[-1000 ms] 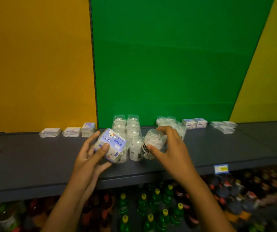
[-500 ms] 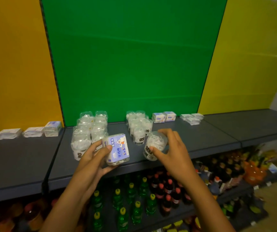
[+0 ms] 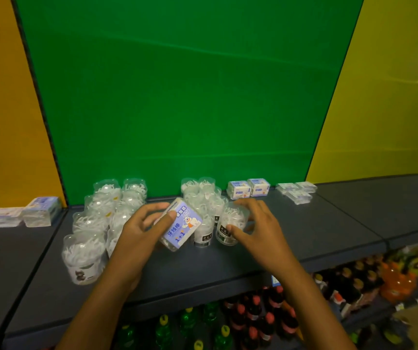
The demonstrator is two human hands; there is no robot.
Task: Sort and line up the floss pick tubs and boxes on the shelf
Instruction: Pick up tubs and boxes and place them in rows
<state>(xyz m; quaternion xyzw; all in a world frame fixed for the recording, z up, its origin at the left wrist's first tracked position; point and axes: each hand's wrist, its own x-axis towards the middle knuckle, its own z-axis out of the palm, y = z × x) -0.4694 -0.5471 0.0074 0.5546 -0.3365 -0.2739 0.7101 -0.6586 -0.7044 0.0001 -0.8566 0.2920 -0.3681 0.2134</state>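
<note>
A dark grey shelf [image 3: 341,231] runs across the view, its top made of separate panels with seams between them. Behind it stand three backing boards: orange [image 3: 3,109] at the left, green [image 3: 177,97] in the middle and yellow [image 3: 389,97] at the right. Below the shelf edge a lower level holds bottled drinks [image 3: 253,314] with green, red and orange contents.

The left hand [image 3: 137,233] grips a floss pick box with a blue label [image 3: 181,226], thumb on the label face and fingers curled round its top; the box is tilted and held just above the shelf, in the gap between the two groups of tubs. The right hand [image 3: 255,228] holds a clear floss pick tub [image 3: 231,223] between thumb and curled fingers, the tub standing at the front right of the right-hand group.

To the left stands a two-column block of clear tubs [image 3: 96,223], perhaps eight, though the hand hides part of it. The right-hand group [image 3: 202,193] looks like seven or so tubs, tightly packed. Two blue-and-white boxes [image 3: 249,188] sit side by side against the green board. Right of them lie three flat clear packs [image 3: 296,190] bunched together. On the left panel are three more packs [image 3: 23,212] in a row, the rightmost taller.
</note>
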